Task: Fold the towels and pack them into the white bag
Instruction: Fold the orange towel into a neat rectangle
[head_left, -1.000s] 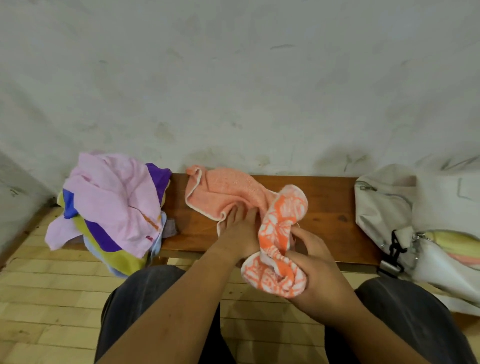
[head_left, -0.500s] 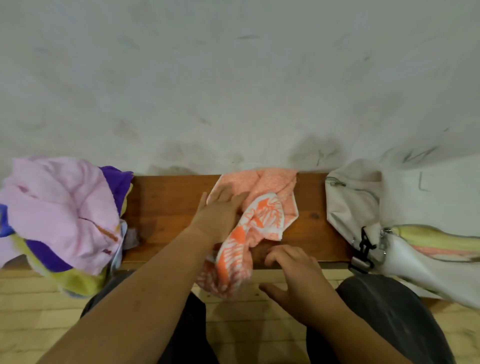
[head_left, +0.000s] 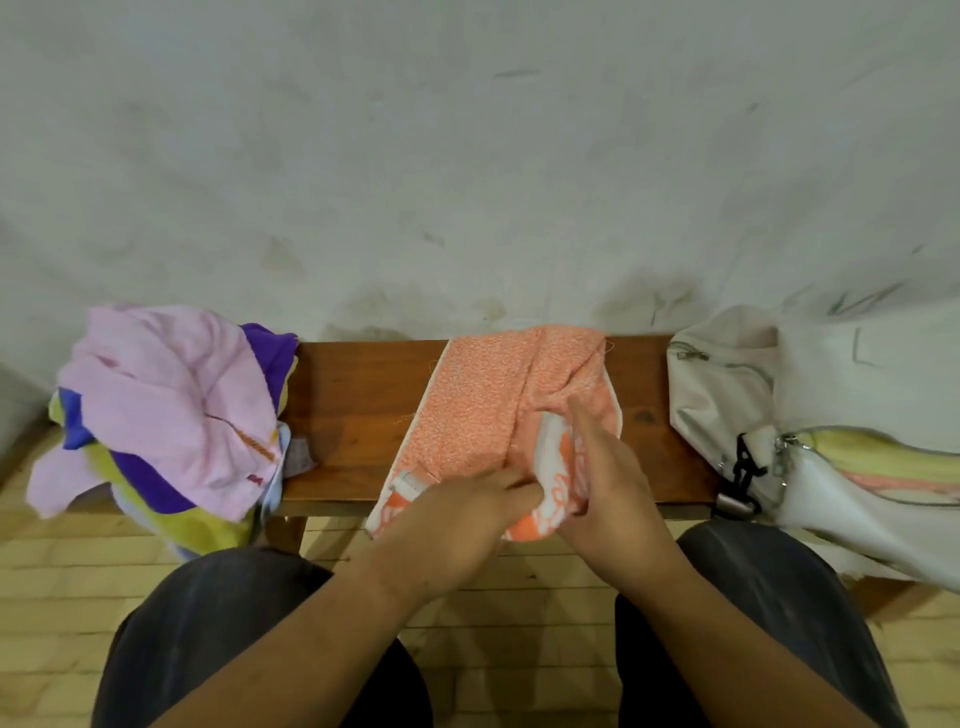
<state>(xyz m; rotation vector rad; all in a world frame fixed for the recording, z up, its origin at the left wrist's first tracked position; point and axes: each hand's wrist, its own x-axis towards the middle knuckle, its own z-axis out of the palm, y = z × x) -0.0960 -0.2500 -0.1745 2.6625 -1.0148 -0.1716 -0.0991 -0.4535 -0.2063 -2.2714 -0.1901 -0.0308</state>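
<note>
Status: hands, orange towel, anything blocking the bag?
Left hand grips orange towel by its near flap; right hand flat against it. Towel spread on bench, fold unfinished. White bag open at right, unblocked; unfolded pile waits left.

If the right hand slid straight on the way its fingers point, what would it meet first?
The right hand would likely meet the rumpled orange towel ahead, then the wall; depth unclear.

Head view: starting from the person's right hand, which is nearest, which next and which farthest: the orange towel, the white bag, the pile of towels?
1. Orange towel: middle of the bench, touching the right hand.
2. White bag: at the bench's right end, apart from the hand.
3. Pile of towels: at the far left end.
</note>
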